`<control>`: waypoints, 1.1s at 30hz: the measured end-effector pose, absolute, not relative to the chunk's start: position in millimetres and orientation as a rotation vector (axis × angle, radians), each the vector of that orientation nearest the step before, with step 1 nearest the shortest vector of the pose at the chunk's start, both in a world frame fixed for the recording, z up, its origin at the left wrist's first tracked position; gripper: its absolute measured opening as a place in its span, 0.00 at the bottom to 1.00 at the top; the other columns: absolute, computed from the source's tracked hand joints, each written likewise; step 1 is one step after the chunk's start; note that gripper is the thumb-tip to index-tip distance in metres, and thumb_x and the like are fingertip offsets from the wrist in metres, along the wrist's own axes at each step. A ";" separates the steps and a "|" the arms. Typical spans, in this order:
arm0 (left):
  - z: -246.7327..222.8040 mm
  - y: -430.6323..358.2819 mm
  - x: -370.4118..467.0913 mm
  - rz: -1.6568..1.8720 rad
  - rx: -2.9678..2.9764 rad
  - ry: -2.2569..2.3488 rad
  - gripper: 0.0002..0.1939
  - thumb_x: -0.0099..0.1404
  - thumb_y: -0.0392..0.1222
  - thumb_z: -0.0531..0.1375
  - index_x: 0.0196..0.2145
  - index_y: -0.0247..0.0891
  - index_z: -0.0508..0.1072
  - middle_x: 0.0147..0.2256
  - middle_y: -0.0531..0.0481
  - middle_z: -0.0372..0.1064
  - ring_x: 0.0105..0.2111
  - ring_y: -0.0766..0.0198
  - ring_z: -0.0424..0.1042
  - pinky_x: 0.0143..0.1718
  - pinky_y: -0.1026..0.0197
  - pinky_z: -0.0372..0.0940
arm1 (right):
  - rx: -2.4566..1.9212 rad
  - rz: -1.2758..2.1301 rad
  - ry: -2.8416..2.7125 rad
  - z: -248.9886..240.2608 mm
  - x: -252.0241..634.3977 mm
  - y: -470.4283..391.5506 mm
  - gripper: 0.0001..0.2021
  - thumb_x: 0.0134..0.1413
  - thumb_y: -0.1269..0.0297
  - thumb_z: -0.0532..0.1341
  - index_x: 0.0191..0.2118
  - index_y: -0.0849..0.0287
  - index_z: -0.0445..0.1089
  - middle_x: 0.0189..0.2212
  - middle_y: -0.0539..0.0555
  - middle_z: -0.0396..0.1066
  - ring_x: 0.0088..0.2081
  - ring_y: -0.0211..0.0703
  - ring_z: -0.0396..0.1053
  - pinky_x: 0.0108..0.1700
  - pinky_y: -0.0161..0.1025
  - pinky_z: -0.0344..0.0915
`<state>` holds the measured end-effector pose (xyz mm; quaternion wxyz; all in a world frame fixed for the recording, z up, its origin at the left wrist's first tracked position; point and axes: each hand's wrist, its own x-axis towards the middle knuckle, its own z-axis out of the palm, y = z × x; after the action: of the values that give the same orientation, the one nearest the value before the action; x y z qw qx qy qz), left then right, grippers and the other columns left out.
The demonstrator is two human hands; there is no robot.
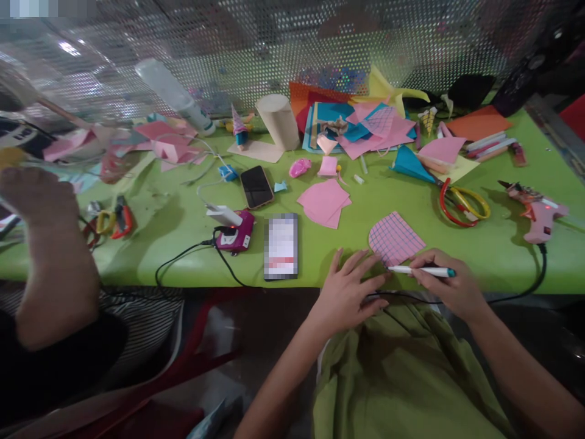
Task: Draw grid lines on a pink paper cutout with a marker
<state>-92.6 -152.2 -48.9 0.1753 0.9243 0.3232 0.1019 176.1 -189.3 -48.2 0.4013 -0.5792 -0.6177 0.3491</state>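
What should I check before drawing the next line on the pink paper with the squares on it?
1. Pen held firmly: ok. The right hand grips the white pen.
2. Pen tip on the paper: ok. It meets the lower edge of the gridded pink paper.
3. Paper held steady: ok. The left hand lies flat at its lower left edge.
4. Paper fully on the green table: ok, though close to the front edge.
5. Scissors out of the way: ok, behind the paper.
6. Glue gun cord clear: not ok. It runs under the right hand.
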 end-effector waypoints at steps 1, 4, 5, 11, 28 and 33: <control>-49.1 -152.3 -92.4 0.283 2.618 0.913 0.24 0.78 0.61 0.56 0.64 0.52 0.74 0.75 0.49 0.57 0.75 0.44 0.54 0.76 0.28 0.37 | -1.460 0.885 -1.566 -47.7 176.0 -189.2 0.06 0.65 0.59 0.65 0.38 0.53 0.77 0.31 0.52 0.78 0.28 0.41 0.71 0.31 0.37 0.68; -49.8 -152.7 -92.1 0.287 2.614 0.912 0.25 0.77 0.62 0.55 0.64 0.52 0.74 0.75 0.49 0.58 0.75 0.45 0.53 0.77 0.29 0.36 | -1.442 0.876 -1.590 -45.7 175.1 -188.2 0.05 0.65 0.60 0.65 0.37 0.53 0.77 0.31 0.51 0.78 0.29 0.41 0.72 0.33 0.37 0.69; -50.0 -152.9 -92.0 0.291 2.612 0.915 0.25 0.78 0.62 0.55 0.64 0.52 0.74 0.74 0.49 0.58 0.75 0.46 0.54 0.77 0.29 0.36 | -1.434 0.872 -1.594 -45.0 174.6 -187.7 0.05 0.64 0.60 0.65 0.37 0.53 0.77 0.31 0.51 0.78 0.30 0.41 0.73 0.33 0.37 0.69; -51.2 -152.9 -91.1 0.304 2.600 0.917 0.27 0.77 0.62 0.56 0.68 0.54 0.70 0.74 0.49 0.59 0.75 0.46 0.55 0.77 0.30 0.33 | -1.414 0.867 -1.592 -43.0 172.1 -185.1 0.04 0.63 0.62 0.65 0.36 0.54 0.76 0.28 0.49 0.77 0.25 0.39 0.70 0.28 0.35 0.65; -56.4 -152.1 -89.3 0.367 2.617 0.933 0.25 0.77 0.59 0.57 0.67 0.55 0.72 0.73 0.52 0.63 0.72 0.45 0.59 0.77 0.33 0.35 | -1.557 0.768 -1.519 -49.6 190.5 -187.8 0.06 0.67 0.60 0.65 0.39 0.55 0.75 0.30 0.50 0.78 0.29 0.40 0.72 0.32 0.36 0.67; -57.7 -151.8 -89.1 0.418 2.642 0.939 0.23 0.76 0.58 0.59 0.65 0.55 0.73 0.71 0.52 0.66 0.71 0.46 0.61 0.77 0.35 0.34 | -1.645 0.685 -1.428 -50.8 204.6 -184.5 0.07 0.64 0.58 0.66 0.37 0.55 0.75 0.27 0.49 0.76 0.26 0.40 0.70 0.28 0.35 0.64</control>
<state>-89.1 -151.8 -57.7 0.1527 0.9210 0.3275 0.1456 204.6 -184.5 -50.8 0.4159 -0.6550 -0.5687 0.2729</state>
